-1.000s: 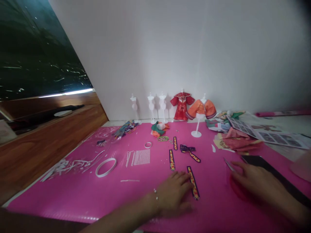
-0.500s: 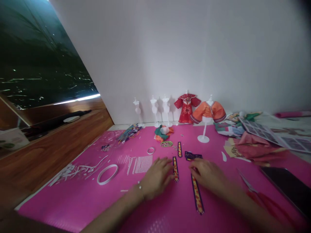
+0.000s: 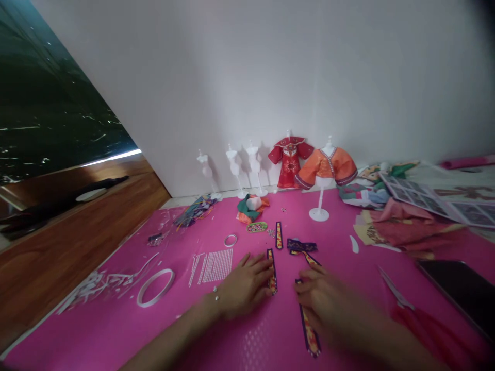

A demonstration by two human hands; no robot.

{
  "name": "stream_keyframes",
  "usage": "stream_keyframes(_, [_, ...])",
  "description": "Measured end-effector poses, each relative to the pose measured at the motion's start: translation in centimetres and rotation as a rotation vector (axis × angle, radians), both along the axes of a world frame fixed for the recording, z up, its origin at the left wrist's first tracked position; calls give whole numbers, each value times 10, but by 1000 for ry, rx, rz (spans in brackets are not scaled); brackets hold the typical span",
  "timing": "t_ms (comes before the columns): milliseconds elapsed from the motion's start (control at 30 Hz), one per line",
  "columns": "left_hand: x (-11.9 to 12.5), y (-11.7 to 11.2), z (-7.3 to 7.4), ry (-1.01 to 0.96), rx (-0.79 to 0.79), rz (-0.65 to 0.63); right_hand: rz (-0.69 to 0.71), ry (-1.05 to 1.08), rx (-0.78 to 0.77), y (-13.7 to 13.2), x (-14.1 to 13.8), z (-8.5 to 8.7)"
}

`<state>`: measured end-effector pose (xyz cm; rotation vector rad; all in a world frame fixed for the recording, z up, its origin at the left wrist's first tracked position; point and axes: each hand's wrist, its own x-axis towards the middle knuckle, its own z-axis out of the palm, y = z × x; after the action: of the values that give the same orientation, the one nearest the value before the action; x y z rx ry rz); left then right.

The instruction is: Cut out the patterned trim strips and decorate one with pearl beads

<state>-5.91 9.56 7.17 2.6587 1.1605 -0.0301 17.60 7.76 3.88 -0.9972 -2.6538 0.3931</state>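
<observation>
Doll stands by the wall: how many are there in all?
5. Three bare stands line the wall. A fourth beside them wears a red dress. The fifth, on the pink mat, wears an orange jacket. None looks hidden.

One head-worn view, looking forward and down across a pink mat [image 3: 116, 330].
The camera sits close above the person's left hand [image 3: 243, 288] and right hand [image 3: 328, 304] at the lower edge. It faces the white wall [image 3: 270, 77] behind the mat and is slightly tilted.
</observation>
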Motion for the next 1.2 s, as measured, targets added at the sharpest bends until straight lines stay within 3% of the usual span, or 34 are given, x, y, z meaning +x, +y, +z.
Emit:
stream_keyframes(167, [7, -2, -4, -2, -30, -13, 13, 48, 13, 6, 0, -11])
stream_keyframes(367, [21, 1, -5, -51, -22, -62, -243, 100, 171, 20, 14, -7])
stream_keyframes(500, [30, 6, -7, -42, -19, -101, -319, 23, 272, 27, 16, -13])
stream_keyframes(900, [52, 27, -13, -48, 46, -178, -511, -157, 328, 39, 19, -33])
stream_keyframes(1200, [79, 50, -17, -76, 113, -188, -692, -164, 349, 42, 28, -23])
